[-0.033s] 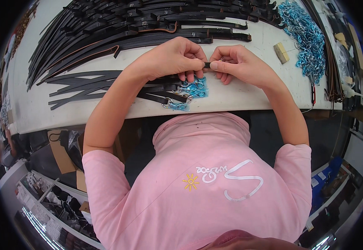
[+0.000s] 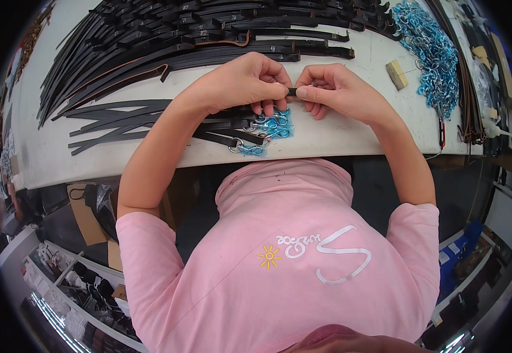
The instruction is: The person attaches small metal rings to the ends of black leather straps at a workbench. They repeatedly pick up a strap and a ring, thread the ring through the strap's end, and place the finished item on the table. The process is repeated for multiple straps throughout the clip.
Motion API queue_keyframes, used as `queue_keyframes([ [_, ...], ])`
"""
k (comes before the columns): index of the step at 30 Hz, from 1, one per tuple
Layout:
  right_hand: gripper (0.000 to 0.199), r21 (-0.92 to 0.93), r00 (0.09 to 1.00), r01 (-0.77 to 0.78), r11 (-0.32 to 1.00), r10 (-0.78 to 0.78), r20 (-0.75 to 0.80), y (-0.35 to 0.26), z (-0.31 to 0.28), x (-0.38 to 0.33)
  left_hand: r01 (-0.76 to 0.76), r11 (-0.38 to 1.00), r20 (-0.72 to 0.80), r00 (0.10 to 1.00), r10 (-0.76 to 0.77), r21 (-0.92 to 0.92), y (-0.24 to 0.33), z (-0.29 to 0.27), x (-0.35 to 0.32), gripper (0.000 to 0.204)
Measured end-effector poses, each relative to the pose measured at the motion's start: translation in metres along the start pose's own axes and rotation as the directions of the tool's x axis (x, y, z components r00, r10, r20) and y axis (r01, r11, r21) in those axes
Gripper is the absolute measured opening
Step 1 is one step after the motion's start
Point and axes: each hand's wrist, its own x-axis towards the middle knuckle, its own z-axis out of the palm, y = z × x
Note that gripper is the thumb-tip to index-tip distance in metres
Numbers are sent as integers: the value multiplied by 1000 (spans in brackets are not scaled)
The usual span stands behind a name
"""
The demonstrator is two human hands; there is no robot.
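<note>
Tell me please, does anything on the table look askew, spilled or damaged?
Mildly, yes: one strap ends in a hook and another strap curls, both showing brown edges, while most black straps lie fairly straight. No spill stands out. The held black piece is too hidden to judge.

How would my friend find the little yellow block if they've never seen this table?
On the white table, look past the right hand toward the big heap of shiny blue pieces at the picture's upper right. Just left of that heap, apart from it, sits the small block. Its pale yellow colour and boxy shape set it apart from the blue heap and long black straps.
</note>
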Motion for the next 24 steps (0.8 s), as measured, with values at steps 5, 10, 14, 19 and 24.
queue_keyframes([
  [5, 23, -6, 1000, 7, 1000, -7, -4, 0, 0, -1, -6, 1000, -11, 1000, 6, 22, 0, 1, 0, 19],
  [10, 22, -6, 1000, 4, 1000, -4, -11, -1, 2, 0, -4, 1000, -14, 1000, 4, 9, 1, 1, -1, 18],
  [14, 22, -15, 1000, 11, 1000, -12, -13, 0, 1, -1, -2, 999, -15, 1000, 2, 36, 1, 2, 0, 18],
  [19, 23, -17, 1000, 10, 1000, -11, -9, 0, 0, 0, -9, 1000, 2, 1000, 9, 18, 0, 0, -1, 19],
  [24, 23, -21, 1000, 6, 1000, -6, -9, 0, 0, 0, -5, 999, 0, 1000, 5, 40, -1, 0, 0, 20],
])
